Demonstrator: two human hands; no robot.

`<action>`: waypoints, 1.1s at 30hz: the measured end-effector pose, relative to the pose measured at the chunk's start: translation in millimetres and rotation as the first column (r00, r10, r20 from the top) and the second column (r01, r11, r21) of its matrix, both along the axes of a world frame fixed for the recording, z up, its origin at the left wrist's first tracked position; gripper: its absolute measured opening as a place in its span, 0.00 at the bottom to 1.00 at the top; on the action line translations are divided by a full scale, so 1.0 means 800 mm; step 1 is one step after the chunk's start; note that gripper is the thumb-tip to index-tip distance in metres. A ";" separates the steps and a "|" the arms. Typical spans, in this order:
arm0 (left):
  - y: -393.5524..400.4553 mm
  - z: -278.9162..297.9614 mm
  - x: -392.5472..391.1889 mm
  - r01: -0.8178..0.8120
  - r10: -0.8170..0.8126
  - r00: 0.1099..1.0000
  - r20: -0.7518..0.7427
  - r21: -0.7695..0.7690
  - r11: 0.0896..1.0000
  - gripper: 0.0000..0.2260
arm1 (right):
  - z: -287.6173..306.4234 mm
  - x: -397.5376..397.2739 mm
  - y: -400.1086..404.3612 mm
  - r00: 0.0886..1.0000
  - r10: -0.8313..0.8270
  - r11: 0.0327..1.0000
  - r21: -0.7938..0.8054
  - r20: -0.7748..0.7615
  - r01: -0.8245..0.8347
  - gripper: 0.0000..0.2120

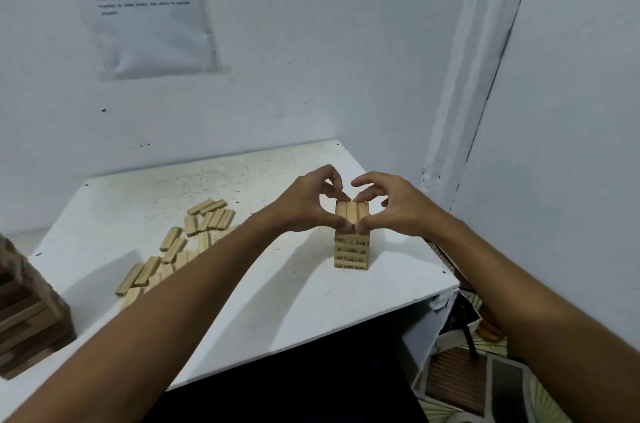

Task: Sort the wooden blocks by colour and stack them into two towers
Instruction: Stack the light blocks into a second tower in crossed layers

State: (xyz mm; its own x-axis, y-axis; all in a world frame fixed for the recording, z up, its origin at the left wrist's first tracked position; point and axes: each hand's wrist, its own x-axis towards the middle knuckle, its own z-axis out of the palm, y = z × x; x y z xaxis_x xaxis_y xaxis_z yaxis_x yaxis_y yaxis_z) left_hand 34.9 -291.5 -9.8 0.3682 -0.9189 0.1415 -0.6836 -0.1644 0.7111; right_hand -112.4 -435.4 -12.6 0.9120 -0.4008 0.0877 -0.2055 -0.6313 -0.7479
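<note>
A light wooden tower (350, 251) stands near the right side of the white table (284, 287), several layers high. Its top layer (351, 213) is three blocks side by side. My left hand (311, 204) and my right hand (391, 206) meet over that top layer, each pinching it with thumb at the near end and fingers at the far end. A pile of loose light blocks (180, 246) lies to the left, partly hidden by my left forearm. A darker brown tower (24, 315) stands at the table's near left corner.
The table sits in a corner between white walls, with a printed sheet (145, 7) on the back wall. The table's right edge (450, 284) drops to a patterned floor with a stool and clutter below.
</note>
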 end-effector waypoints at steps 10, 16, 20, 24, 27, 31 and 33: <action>-0.005 -0.013 -0.001 0.005 -0.005 1.000 -0.008 0.017 1.000 0.23 | -0.014 -0.004 -0.004 1.000 0.011 1.000 0.026 -0.010 -0.010 0.32; -0.005 -0.017 -0.001 0.009 -0.009 1.000 -0.020 0.010 1.000 0.22 | -0.020 -0.004 -0.003 1.000 0.012 1.000 0.019 -0.004 -0.012 0.33; -0.005 -0.019 0.000 0.003 -0.003 1.000 -0.019 0.014 1.000 0.22 | -0.021 -0.003 -0.003 1.000 0.007 1.000 0.010 -0.001 -0.007 0.33; -0.005 -0.021 0.000 0.005 -0.005 1.000 -0.017 0.005 1.000 0.21 | -0.023 -0.004 -0.003 1.000 0.009 1.000 0.009 0.008 -0.009 0.33; -0.005 -0.021 0.000 0.007 -0.007 1.000 -0.016 0.005 1.000 0.21 | -0.023 -0.004 -0.003 1.000 0.011 1.000 0.014 0.009 -0.011 0.32; -0.004 -0.021 0.000 0.012 -0.012 1.000 -0.008 0.001 1.000 0.20 | -0.024 -0.004 -0.003 1.000 0.014 1.000 0.014 0.010 -0.014 0.32; -0.004 -0.021 0.000 0.014 -0.014 1.000 -0.007 -0.003 1.000 0.20 | -0.024 -0.004 -0.003 1.000 0.016 1.000 0.012 0.010 -0.016 0.31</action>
State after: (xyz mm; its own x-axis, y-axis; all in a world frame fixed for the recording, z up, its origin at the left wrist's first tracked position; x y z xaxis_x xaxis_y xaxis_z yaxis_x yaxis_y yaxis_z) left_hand 34.8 -295.0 -26.9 0.3560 -0.9236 0.1419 -0.6808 -0.1523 0.7165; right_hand -115.5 -438.1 -31.6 0.9172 -0.3875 0.0924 -0.1878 -0.6252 -0.7576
